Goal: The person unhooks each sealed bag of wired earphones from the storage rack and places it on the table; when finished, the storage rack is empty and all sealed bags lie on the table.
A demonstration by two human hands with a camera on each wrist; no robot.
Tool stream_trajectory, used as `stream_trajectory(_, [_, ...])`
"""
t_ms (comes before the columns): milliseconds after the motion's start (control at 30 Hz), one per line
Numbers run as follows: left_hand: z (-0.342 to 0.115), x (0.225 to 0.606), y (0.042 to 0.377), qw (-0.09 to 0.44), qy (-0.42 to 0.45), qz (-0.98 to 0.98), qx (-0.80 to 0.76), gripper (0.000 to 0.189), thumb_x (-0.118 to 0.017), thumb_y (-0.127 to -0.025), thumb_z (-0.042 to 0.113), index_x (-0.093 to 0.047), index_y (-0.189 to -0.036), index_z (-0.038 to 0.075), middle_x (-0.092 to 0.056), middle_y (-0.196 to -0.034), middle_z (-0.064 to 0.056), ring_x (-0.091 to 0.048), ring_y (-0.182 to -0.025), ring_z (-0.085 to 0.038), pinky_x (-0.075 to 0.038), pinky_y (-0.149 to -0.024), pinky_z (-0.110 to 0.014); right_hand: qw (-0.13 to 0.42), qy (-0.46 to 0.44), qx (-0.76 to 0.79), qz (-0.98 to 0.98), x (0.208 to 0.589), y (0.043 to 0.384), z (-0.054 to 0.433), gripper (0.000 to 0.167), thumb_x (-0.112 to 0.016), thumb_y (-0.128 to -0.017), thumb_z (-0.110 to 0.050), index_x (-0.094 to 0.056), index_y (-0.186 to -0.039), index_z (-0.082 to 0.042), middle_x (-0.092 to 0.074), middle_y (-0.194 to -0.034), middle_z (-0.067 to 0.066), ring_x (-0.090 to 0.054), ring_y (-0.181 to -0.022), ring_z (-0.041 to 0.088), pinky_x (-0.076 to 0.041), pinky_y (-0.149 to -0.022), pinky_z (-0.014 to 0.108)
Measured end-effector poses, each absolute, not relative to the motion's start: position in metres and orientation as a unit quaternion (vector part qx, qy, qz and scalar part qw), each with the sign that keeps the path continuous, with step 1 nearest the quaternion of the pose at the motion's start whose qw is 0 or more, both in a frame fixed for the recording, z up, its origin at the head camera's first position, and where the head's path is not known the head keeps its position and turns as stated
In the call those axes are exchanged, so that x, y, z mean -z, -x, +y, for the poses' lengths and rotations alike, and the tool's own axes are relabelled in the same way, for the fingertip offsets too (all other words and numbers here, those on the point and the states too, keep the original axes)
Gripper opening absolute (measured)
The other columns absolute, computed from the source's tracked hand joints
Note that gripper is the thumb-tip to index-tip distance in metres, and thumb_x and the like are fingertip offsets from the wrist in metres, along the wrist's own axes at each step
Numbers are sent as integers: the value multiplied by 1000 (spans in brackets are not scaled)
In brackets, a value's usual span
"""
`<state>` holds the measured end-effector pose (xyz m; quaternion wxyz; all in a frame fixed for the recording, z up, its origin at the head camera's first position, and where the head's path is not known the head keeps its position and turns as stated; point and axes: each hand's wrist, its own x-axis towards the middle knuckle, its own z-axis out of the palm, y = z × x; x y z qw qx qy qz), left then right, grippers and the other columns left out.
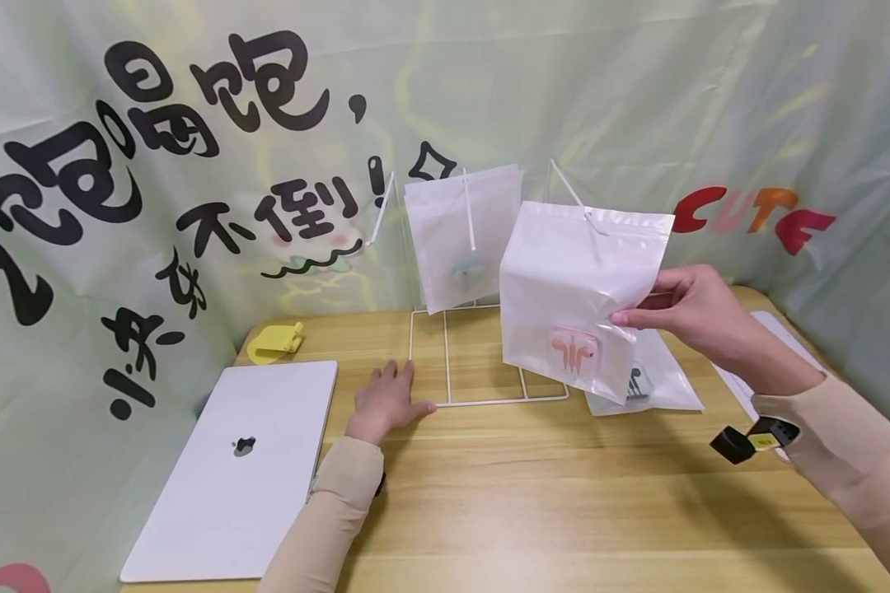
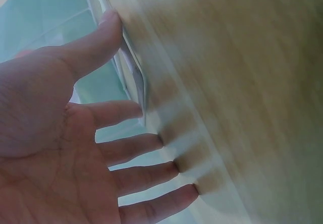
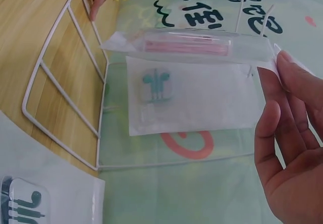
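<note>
My right hand (image 1: 700,317) pinches the right edge of a white zip bag (image 1: 552,272) between thumb and fingers. Pink earphones (image 1: 573,352) in a clear case show through its front. The bag's top overlaps the right hook of a white wire display rack (image 1: 489,403). My left hand (image 1: 386,403) lies with fingers spread at the rack's front left corner, thumb and fingertips right at the base wires. Behind, another white bag (image 1: 445,218) with teal earphones (image 3: 157,85) hangs at the middle hook (image 1: 469,214). The left hook (image 1: 381,210) carries nothing.
A bag with dark earphones (image 1: 639,383) lies on the wooden table (image 1: 504,511), partly behind the held bag. A silver laptop (image 1: 259,486) lies closed at left, with a yellow object (image 1: 274,342) beyond it. Printed cloth (image 1: 601,99) surrounds the table.
</note>
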<state>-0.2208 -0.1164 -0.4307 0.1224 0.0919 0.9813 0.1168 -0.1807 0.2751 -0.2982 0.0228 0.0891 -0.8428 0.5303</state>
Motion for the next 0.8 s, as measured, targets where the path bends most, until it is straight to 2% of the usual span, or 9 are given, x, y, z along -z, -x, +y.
stream_trajectory(267, [-116, 432, 220, 124, -90, 981, -119, 87, -66, -90, 54, -31, -156, 10, -25, -157, -22, -26, -140, -48, -34, -99, -66, 21, -108, -525, -844, 290, 159, 275, 22, -82, -81, -6, -75, -100, 3, -74, -87, 13, -71, -79, 21, -56, -73, 28])
stream_trajectory(533, [-117, 431, 221, 123, -89, 981, -119, 87, -66, -89, 55, -30, -156, 11, -25, -157, -22, -25, -140, -47, -34, -99, -66, 37, -81, -495, -864, 287, 140, 279, 22, -84, -79, -8, -76, -97, 0, -74, -86, 13, -71, -78, 21, -55, -70, 27])
stream_trajectory(800, [-117, 431, 221, 124, -88, 981, -124, 87, -67, -90, 54, -30, -156, 11, -24, -158, -22, -24, -141, -47, -33, -99, -67, 47, -120, -508, -852, 291, 130, 282, 27, -83, -76, 3, -75, -102, 2, -73, -85, 14, -71, -74, 22, -55, -66, 28])
